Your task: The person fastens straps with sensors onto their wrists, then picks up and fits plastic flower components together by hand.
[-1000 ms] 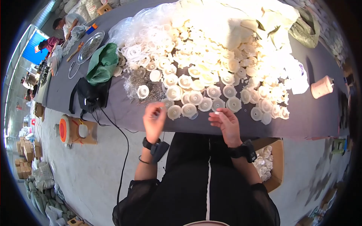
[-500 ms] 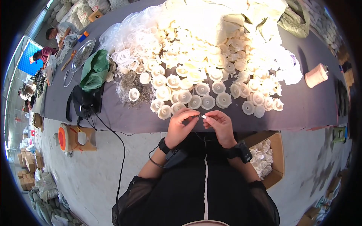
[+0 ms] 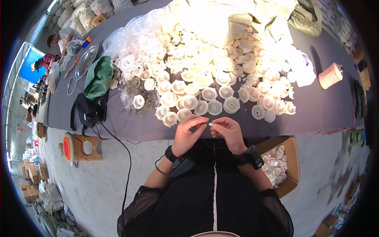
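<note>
Just off the table's near edge, my left hand (image 3: pixel 188 134) and my right hand (image 3: pixel 227 134) meet fingertip to fingertip. Between the thumb and forefinger of the left is pinched a small dark metallic piece, mostly hidden. The right thumb and forefinger grip a small white piece (image 3: pixel 210 124), its end against or very near the left fingertips; whether the two parts are joined I cannot tell. Right beyond my hands lie round cream plastic parts (image 3: pixel 215 107), heaped up toward the back. Left of them spreads a pile of tiny shiny metal pieces (image 3: pixel 148 100) with one round part on it.
A black pouch (image 3: pixel 87 106) with a cable, a green bag (image 3: pixel 98 77) and an oval metal tray (image 3: pixel 86 61) are at left. At right stands a pink thread cone (image 3: pixel 331 76). A cardboard box (image 3: pixel 291 168) of white parts sits below the edge. Two people work far left.
My right hand has shifted slightly left, bringing the white piece closer to my left fingertips. The whole view has tilted a little; the things on the table stay put.
</note>
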Demonstrator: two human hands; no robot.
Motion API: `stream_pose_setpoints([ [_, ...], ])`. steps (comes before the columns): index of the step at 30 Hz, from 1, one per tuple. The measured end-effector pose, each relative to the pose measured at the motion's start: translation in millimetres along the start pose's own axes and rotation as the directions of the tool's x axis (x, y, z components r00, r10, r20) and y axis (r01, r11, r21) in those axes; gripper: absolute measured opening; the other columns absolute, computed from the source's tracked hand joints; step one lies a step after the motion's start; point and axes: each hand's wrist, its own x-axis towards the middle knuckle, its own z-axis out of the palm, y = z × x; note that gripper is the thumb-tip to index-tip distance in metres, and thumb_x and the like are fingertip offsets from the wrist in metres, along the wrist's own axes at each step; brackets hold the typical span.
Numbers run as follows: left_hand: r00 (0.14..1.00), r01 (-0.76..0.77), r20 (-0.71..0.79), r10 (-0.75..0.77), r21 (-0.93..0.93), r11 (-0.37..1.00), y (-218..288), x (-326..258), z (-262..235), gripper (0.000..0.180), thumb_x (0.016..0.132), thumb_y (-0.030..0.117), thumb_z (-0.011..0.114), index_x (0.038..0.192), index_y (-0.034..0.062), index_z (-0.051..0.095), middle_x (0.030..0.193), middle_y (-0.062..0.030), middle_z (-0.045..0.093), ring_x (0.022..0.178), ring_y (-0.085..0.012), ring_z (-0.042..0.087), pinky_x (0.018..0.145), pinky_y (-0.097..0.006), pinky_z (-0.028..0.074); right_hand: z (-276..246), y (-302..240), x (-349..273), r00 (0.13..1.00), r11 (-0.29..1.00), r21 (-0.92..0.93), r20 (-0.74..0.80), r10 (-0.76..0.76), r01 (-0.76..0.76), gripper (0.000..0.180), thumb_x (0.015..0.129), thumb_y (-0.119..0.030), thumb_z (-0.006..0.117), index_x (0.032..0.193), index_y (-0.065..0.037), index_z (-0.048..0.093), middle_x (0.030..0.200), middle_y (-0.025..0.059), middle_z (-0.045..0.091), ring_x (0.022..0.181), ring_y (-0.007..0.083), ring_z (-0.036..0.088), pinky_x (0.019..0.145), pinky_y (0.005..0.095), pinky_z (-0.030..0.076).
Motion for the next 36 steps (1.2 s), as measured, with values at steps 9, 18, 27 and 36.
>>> stream_pose_setpoints([
  [9,0.994,0.088,0.064,-0.083,-0.075,0.993,-7,4,14,0.028,0.075,-0.005,0.058,0.102,0.0041,0.058,0.093,-0.0051,0.059,0.075,-0.0102,0.055,0.064,-0.021,0.044,-5,5,-1,0.999,0.998,0.018,0.004,-0.054,0.054,0.016,0.082,-0.006,0.057,0.097,-0.001,0.058,0.082,0.0072,0.062,0.070,0.0117,0.059,0.063,0.0227,0.049],
  [18,0.953,-0.296,0.213,0.217,0.477,0.828,-21,73,58,0.041,0.070,0.017,0.064,0.106,0.0032,0.052,0.102,-0.0106,0.056,0.101,-0.0262,0.049,0.085,-0.037,0.037,-56,7,-3,0.916,0.929,0.206,-0.329,-0.230,0.307,0.016,0.083,-0.007,0.056,0.098,-0.001,0.058,0.083,0.0097,0.063,0.071,0.0148,0.060,0.065,0.0255,0.050],
  [27,0.946,-0.318,0.248,0.208,0.592,0.741,-27,79,77,0.046,0.063,0.010,0.064,0.106,0.0047,0.051,0.102,-0.0109,0.053,0.104,-0.0268,0.046,0.086,-0.037,0.035,-62,6,-7,0.912,0.923,0.213,-0.333,-0.240,0.320,0.018,0.083,-0.006,0.055,0.100,0.000,0.057,0.085,0.0110,0.062,0.075,0.0162,0.061,0.068,0.0273,0.051],
  [36,0.999,0.013,0.033,-0.015,0.081,0.997,-25,67,68,0.017,0.072,0.000,0.062,0.087,0.0044,0.054,0.082,-0.0041,0.056,0.070,-0.0119,0.052,0.058,-0.024,0.042,-51,6,6,0.933,0.939,0.128,-0.219,-0.286,0.318,0.018,0.084,-0.005,0.053,0.101,0.001,0.055,0.089,0.0130,0.062,0.078,0.0178,0.062,0.070,0.0287,0.051],
])
